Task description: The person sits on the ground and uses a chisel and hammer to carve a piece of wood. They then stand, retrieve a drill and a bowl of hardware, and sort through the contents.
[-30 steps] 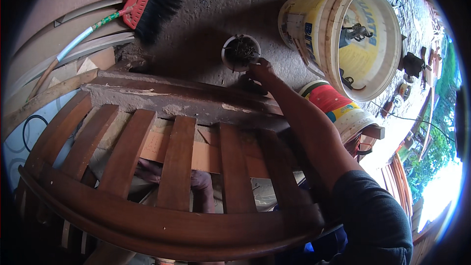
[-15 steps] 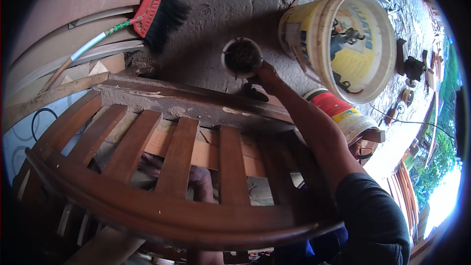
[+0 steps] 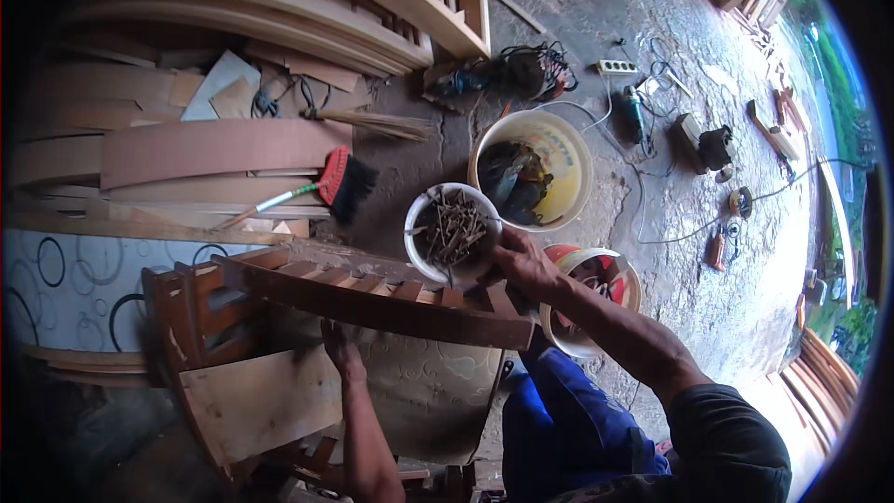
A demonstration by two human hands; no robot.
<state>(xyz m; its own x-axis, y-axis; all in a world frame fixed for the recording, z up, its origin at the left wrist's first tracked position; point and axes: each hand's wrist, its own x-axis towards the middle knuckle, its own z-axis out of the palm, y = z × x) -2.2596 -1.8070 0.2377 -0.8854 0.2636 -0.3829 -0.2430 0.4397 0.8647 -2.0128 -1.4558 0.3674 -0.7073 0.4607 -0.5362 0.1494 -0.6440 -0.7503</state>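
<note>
My right hand (image 3: pixel 523 265) grips the rim of a small white bucket (image 3: pixel 415 247), which holds a heap of thin brown stick-like pieces (image 3: pixel 456 226). The bucket hangs just beyond the top rail of a brown wooden chair back (image 3: pixel 382 309) with slats. On the near side of that rail is my left hand (image 3: pixel 343 351), its fingers stretched out toward the slats and nothing visible in them. A pale wooden board (image 3: pixel 265 402) lies beside my left forearm, and a patterned tan panel (image 3: pixel 424 382) is on its other side.
A large pale bucket (image 3: pixel 482 154) with dark things inside stands beyond my right hand; a red and white bucket (image 3: pixel 626 284) is nearer. A red broom (image 3: pixel 337 177) lies on wood pieces at left. Cables, a power strip (image 3: pixel 616 66) and a green power tool (image 3: pixel 633 114) lie on the floor.
My right hand has brought the small bucket nearer, and the pieces in it now show clearly. My left hand, earlier seen through the slats, is now in plain sight. The view has shifted and widened.
</note>
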